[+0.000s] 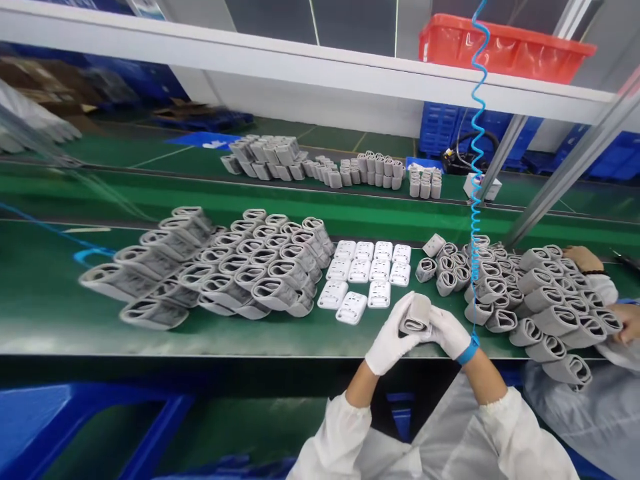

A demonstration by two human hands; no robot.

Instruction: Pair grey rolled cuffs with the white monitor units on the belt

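Observation:
Both of my white-gloved hands are closed around one rolled grey fabric cuff (417, 313) near the bench's front edge. My left hand (391, 338) grips its left side, and my right hand (449, 331) its right, with a blue band on that wrist. A bit of white shows under the roll, mostly hidden by my fingers. Just beyond my left hand lie several flat white device casings (351, 308) in rows. Stacked rolled grey cuffs (273, 293) fill the bench to the left. More small rolled cuffs (447, 283) stand to the right of my hands.
A blue coiled cord (480, 120) hangs from above to my right wrist. At the right, another person's hand (627, 322) is beside more stacked cuffs (557, 320). The far green belt carries more cuffs (270, 157). A red bin (505, 50) sits on the overhead shelf (300, 63).

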